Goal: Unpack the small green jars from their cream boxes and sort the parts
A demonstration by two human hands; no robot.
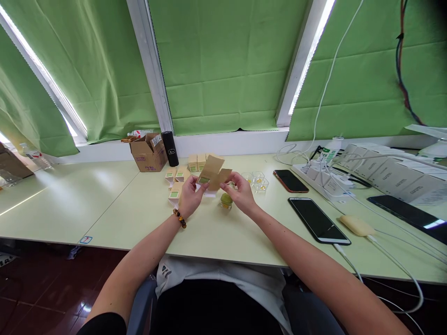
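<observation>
Between my hands, above the pale table (132, 223), is a brown kraft paper box (211, 168), partly unfolded with its flaps standing out. My left hand (190, 197) pinches its left side. My right hand (240, 190) grips the flap on its right. Just below my right fingers stands a small clear jar with a green lid (226, 200). Several small folded boxes with green labels (175, 191) stand left of and behind my left hand. Clear little containers with yellow contents (258, 180) sit to the right of my right hand.
At the back left are an open cardboard box (148, 156) and a black cylinder (170, 149). On the right lie an orange-edged phone (290, 180), a white phone (318, 220), a power strip (319, 181), a cream charger (356, 225) and cables. White boxes (394, 172) line the far right.
</observation>
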